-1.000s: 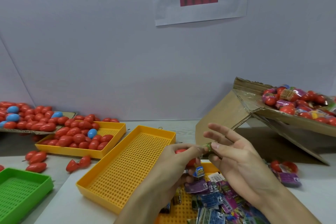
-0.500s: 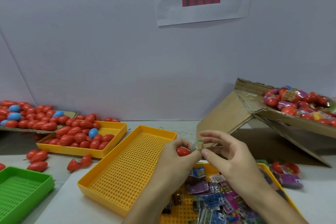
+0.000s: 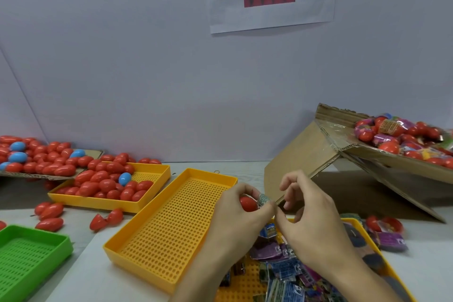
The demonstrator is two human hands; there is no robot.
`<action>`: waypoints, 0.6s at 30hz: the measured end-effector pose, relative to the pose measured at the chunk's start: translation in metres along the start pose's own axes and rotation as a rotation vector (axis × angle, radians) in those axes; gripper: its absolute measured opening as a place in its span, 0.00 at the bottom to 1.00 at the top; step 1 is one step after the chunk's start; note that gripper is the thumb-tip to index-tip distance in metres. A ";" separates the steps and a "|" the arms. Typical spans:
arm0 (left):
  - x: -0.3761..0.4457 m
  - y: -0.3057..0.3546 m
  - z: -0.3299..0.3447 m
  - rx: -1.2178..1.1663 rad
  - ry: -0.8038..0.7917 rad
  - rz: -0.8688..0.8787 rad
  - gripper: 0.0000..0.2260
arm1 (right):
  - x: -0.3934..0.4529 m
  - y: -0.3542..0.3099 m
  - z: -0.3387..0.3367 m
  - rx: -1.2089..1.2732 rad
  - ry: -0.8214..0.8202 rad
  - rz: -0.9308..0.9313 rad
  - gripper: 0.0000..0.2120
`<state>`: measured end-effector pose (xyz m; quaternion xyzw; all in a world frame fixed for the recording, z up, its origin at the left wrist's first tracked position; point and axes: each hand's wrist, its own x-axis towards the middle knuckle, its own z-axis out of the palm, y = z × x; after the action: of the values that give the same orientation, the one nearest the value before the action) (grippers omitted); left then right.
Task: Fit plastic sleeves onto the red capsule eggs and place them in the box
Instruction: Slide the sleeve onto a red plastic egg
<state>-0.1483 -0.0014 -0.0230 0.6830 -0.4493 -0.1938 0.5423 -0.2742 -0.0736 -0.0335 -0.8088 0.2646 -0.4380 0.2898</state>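
the left hand (image 3: 236, 213) curls round a red egg (image 3: 247, 203), just over the corner of the empty yellow tray (image 3: 171, 225). the right hand (image 3: 308, 223) pinches the plastic sleeve (image 3: 262, 199) on the egg's end, right beside the left thumb. a second ago the right fingers were spread out wide; now they are bent in close. both hands have dropped a little lower. the box (image 3: 326, 144) of wrapped eggs sits off to the right.
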 end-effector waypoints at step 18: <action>0.003 0.004 -0.005 -0.166 -0.017 -0.225 0.13 | -0.001 -0.001 -0.007 -0.284 -0.111 -0.176 0.12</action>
<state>-0.1449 -0.0009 -0.0166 0.6801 -0.3568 -0.2960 0.5679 -0.2802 -0.0738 -0.0302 -0.8846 0.2358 -0.3744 0.1473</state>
